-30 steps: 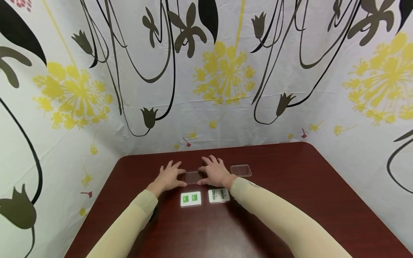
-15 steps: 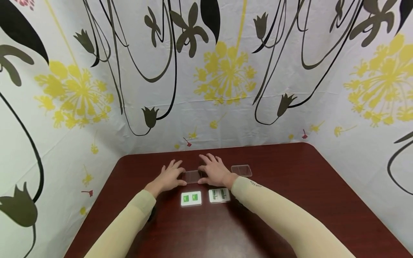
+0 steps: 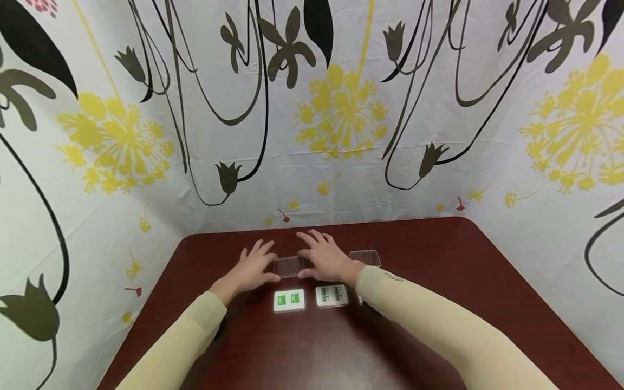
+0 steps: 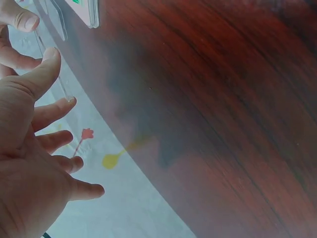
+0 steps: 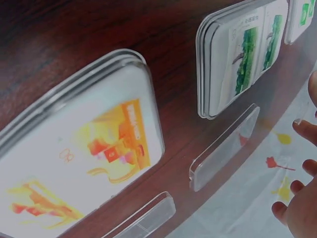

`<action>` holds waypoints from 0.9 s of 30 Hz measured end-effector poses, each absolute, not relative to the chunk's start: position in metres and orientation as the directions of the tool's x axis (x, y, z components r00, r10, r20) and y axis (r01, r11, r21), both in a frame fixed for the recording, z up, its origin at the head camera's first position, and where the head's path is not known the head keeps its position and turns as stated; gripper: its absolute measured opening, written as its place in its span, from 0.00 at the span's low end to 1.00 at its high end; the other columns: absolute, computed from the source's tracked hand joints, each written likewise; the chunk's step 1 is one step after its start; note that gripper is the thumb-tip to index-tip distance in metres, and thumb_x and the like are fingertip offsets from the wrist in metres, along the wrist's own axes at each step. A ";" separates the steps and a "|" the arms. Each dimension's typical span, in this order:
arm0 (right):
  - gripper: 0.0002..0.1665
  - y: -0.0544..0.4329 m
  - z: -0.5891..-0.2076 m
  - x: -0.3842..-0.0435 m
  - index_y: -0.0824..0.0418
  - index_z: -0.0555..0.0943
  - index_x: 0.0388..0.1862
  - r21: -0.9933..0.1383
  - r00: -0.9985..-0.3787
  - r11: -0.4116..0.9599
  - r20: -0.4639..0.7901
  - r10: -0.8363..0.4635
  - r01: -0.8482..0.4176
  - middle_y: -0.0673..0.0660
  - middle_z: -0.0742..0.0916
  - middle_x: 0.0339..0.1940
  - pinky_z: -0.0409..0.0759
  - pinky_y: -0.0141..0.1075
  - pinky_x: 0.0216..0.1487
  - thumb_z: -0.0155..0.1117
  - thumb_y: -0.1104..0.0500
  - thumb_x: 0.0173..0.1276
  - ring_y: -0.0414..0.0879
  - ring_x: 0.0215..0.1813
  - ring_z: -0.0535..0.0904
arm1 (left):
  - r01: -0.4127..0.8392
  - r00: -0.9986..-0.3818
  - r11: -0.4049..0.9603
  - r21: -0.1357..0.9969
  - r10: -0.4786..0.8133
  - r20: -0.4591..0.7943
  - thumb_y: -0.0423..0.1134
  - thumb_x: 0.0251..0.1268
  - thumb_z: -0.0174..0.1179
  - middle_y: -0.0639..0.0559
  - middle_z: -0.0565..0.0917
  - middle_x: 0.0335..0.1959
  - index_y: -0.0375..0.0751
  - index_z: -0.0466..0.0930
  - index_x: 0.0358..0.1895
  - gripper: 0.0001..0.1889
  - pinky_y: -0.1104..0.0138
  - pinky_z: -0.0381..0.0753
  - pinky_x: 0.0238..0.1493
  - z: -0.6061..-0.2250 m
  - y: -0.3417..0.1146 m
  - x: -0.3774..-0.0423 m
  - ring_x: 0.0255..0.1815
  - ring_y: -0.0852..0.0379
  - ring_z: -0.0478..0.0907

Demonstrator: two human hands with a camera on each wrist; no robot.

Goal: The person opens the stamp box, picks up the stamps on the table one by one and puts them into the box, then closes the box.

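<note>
A clear plastic lid (image 3: 289,267) is held by its edges between my two hands near the far side of the table. My left hand (image 3: 249,271) has its thumb and index finger on the left side of the lid, the other fingers spread. On the right side, my right hand (image 3: 325,260) holds it the same way, thumb near and index finger far. Closer to me lie a case with two green squares (image 3: 289,300) and a case with green landscape pictures (image 3: 332,296). Another clear lid (image 3: 365,258) lies right of my right hand.
An orange-picture case (image 5: 119,148) lies beneath my right forearm, mostly hidden in the head view. Behind the landscape case, one more clear lid (image 5: 223,148) lies flat. The dark red table (image 3: 463,303) ends against a flower-patterned cloth (image 3: 331,189).
Both hands have shifted very slightly left and away with the lid. My left forearm has swung a little left, my right forearm a little right. The cases on the table stay put.
</note>
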State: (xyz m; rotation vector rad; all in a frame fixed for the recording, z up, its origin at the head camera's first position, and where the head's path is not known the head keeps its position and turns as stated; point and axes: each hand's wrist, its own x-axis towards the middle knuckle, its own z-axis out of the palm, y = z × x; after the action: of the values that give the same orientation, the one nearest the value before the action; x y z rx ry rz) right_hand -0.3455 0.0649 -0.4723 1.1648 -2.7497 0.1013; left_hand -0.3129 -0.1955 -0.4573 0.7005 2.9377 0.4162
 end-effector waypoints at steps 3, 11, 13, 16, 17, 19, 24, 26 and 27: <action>0.37 0.065 -0.470 -0.342 0.47 0.84 0.59 0.011 -0.672 0.684 0.172 -0.720 -0.730 0.54 0.56 0.82 0.57 0.61 0.71 0.57 0.25 0.65 0.58 0.80 0.50 | 0.432 -0.891 0.860 0.273 0.453 -0.019 0.55 0.65 0.67 0.42 0.54 0.80 0.43 0.79 0.63 0.29 0.31 0.43 0.69 -0.456 -0.196 -0.308 0.81 0.37 0.40; 0.36 0.066 -0.464 -0.332 0.47 0.84 0.57 0.018 -0.637 0.654 0.206 -0.743 -0.756 0.53 0.59 0.81 0.57 0.61 0.71 0.58 0.25 0.65 0.57 0.79 0.52 | 0.456 -0.882 0.852 0.258 0.472 0.003 0.55 0.65 0.67 0.42 0.54 0.80 0.43 0.79 0.63 0.28 0.31 0.44 0.70 -0.451 -0.199 -0.296 0.81 0.37 0.41; 0.35 0.066 -0.462 -0.329 0.47 0.85 0.57 0.018 -0.635 0.651 0.205 -0.745 -0.759 0.54 0.60 0.81 0.57 0.61 0.71 0.58 0.25 0.65 0.57 0.79 0.53 | 0.464 -0.879 0.850 0.247 0.477 0.008 0.56 0.64 0.68 0.42 0.54 0.80 0.44 0.80 0.62 0.28 0.31 0.44 0.69 -0.450 -0.199 -0.293 0.81 0.37 0.41; 0.35 0.065 -0.461 -0.323 0.47 0.85 0.57 0.009 -0.637 0.651 0.195 -0.746 -0.759 0.54 0.61 0.81 0.57 0.61 0.71 0.59 0.25 0.64 0.57 0.79 0.53 | 0.478 -0.873 0.848 0.229 0.488 0.014 0.56 0.64 0.68 0.42 0.55 0.80 0.45 0.80 0.61 0.27 0.30 0.45 0.69 -0.449 -0.199 -0.288 0.81 0.36 0.42; 0.35 0.065 -0.461 -0.320 0.47 0.85 0.57 0.004 -0.638 0.651 0.190 -0.746 -0.759 0.54 0.61 0.81 0.56 0.61 0.71 0.60 0.25 0.64 0.57 0.79 0.53 | 0.480 -0.872 0.848 0.224 0.490 0.013 0.56 0.64 0.68 0.43 0.56 0.80 0.45 0.80 0.61 0.27 0.30 0.46 0.69 -0.449 -0.199 -0.287 0.80 0.36 0.42; 0.35 0.065 -0.461 -0.316 0.47 0.85 0.57 0.001 -0.639 0.650 0.180 -0.748 -0.760 0.54 0.62 0.80 0.56 0.61 0.71 0.60 0.25 0.64 0.57 0.79 0.53 | 0.483 -0.870 0.848 0.221 0.492 0.013 0.56 0.63 0.68 0.43 0.56 0.80 0.46 0.81 0.60 0.27 0.30 0.46 0.68 -0.450 -0.199 -0.283 0.80 0.36 0.43; 0.35 0.065 -0.464 -0.310 0.47 0.85 0.56 0.010 -0.623 0.635 0.178 -0.762 -0.773 0.54 0.63 0.79 0.57 0.62 0.71 0.61 0.26 0.63 0.57 0.78 0.55 | 0.486 -0.868 0.845 0.222 0.496 0.012 0.56 0.63 0.69 0.43 0.58 0.79 0.47 0.81 0.58 0.25 0.30 0.47 0.68 -0.455 -0.198 -0.276 0.80 0.36 0.44; 0.34 0.065 -0.466 -0.308 0.47 0.86 0.55 0.015 -0.612 0.625 0.185 -0.768 -0.780 0.55 0.65 0.79 0.58 0.62 0.70 0.63 0.26 0.63 0.57 0.77 0.57 | 0.489 -0.866 0.842 0.229 0.501 0.005 0.56 0.63 0.69 0.44 0.58 0.79 0.48 0.81 0.58 0.25 0.30 0.47 0.68 -0.457 -0.198 -0.274 0.80 0.37 0.44; 0.33 0.065 -0.466 -0.306 0.48 0.86 0.54 0.016 -0.608 0.622 0.188 -0.771 -0.783 0.55 0.65 0.78 0.59 0.63 0.69 0.64 0.27 0.62 0.57 0.77 0.57 | 0.492 -0.863 0.840 0.229 0.505 0.002 0.56 0.63 0.69 0.44 0.58 0.79 0.48 0.81 0.58 0.25 0.30 0.46 0.68 -0.457 -0.198 -0.272 0.80 0.37 0.44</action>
State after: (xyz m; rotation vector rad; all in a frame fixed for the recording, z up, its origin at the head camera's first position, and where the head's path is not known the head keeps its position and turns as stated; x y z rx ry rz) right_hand -0.3062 0.0650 -0.4661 1.2908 -2.6672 0.1012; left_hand -0.2720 -0.1985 -0.4574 0.8012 2.9569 0.3446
